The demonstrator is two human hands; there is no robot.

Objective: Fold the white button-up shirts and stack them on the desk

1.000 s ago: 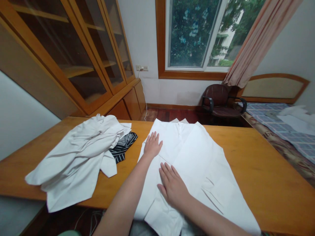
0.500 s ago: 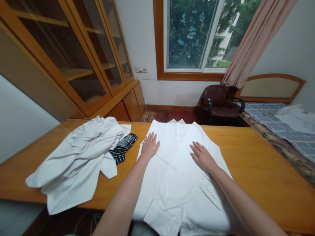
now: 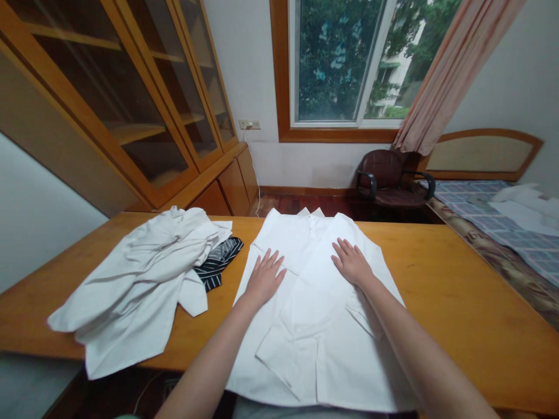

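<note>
Yellow-brown wooden desk (image 3: pixel 445 291) carries white cloth garment (image 3: pixel 312 308), laid mostly flat, some creases remaining, left hand (image 3: pixel 264 279) and right hand (image 3: pixel 353 263) palm-down on it, fingers slightly spread, while crumpled off-white cloth heap (image 3: pixel 140 285) alongside sits unflattened.

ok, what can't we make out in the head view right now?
All in the head view:
- White garment: underside hidden by its top layer; patches of cloth covered by the left hand and right hand.
- Striped cloth: mostly hidden by the crumpled white cloth, so its full shape can't be told.
- Bed: cut off by the right edge.
- Wall socket: too small to read its details.
</note>
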